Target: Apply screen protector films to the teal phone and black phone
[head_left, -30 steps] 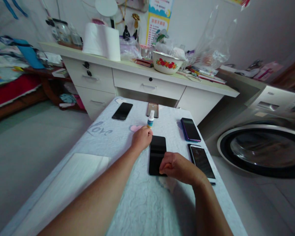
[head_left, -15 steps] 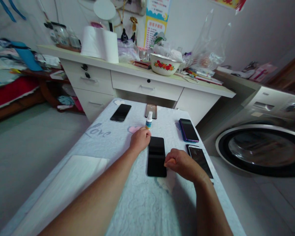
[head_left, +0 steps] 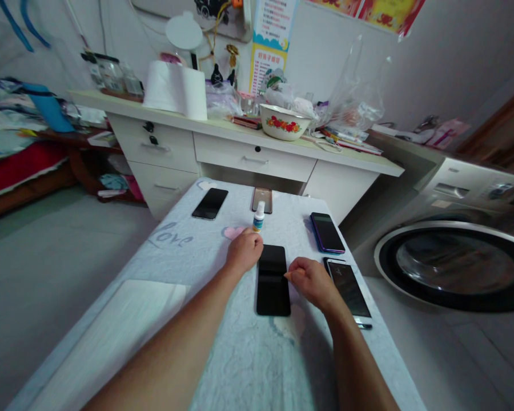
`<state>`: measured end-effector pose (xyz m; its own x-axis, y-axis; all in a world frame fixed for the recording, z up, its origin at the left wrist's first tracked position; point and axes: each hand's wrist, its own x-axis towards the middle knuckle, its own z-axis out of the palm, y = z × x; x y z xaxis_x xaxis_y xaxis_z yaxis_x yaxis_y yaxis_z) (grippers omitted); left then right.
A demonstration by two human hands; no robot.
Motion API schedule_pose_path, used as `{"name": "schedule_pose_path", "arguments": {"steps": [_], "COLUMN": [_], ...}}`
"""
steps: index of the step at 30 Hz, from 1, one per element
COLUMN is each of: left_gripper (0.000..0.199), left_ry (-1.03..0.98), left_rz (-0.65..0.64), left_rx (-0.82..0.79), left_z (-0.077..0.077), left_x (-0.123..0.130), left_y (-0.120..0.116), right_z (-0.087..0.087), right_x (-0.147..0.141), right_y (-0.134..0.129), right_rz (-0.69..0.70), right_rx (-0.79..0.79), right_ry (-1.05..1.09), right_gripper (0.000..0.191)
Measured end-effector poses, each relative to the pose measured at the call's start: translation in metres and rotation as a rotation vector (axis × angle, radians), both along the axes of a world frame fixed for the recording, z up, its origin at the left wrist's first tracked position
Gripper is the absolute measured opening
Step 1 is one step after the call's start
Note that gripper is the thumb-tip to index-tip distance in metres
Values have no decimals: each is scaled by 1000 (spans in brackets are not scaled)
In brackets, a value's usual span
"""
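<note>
A black phone (head_left: 273, 288) lies face up on the cloth-covered table (head_left: 240, 365). By its upper left corner is my left hand (head_left: 244, 250), fingers curled closed; whatever they may hold is hidden. My right hand (head_left: 308, 278) is closed too, its thumb and finger pinched at the phone's right edge, and anything between them is too small to name. Just beyond my left hand stands a small white spray bottle (head_left: 259, 217) with a blue label.
Another phone (head_left: 211, 204) lies at the table's far left, and a brown case (head_left: 262, 200) at the far edge. On the right are a purple-edged phone (head_left: 328, 233) and a white-framed phone (head_left: 349, 288). A white cloth (head_left: 111, 337) covers the left side.
The view has tilted slightly up, so things sit a little lower. My right hand has shifted slightly up and left along the phone's right edge; my left hand stays by its upper left corner.
</note>
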<state>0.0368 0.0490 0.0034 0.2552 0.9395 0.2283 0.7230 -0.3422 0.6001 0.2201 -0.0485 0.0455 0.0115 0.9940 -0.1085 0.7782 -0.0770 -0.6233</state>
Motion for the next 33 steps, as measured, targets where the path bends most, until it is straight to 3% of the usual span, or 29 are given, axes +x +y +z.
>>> {"name": "schedule_pose_path", "arguments": {"steps": [9,13,17,20,25,33], "left_gripper": [20,22,25,25,24,19], "left_ry": [23,128,266,283,148,3], "left_rz": [0,67,144,129,5,58], "left_rx": [26,27,-65,-133,-376,-509], "left_z": [-2,7,20,26,19,10], "left_x": [0,1,0,-2,-3,0], "left_y": [-1,-9,-18,-20,-17,-16], "right_z": [-7,-8,-8,-10,-16,-12], "right_x": [1,-1,-1,0,0,-9], "right_y": [5,4,4,4,7,5], "right_rz": [-91,-91,-91,-76,-80,-100], "right_rx": [-71,-88,-95,-87,-81,-115], "right_ry": [-53,-67,-49,-52,-51,-82], "right_gripper": [31,26,24,24,24,20]}}
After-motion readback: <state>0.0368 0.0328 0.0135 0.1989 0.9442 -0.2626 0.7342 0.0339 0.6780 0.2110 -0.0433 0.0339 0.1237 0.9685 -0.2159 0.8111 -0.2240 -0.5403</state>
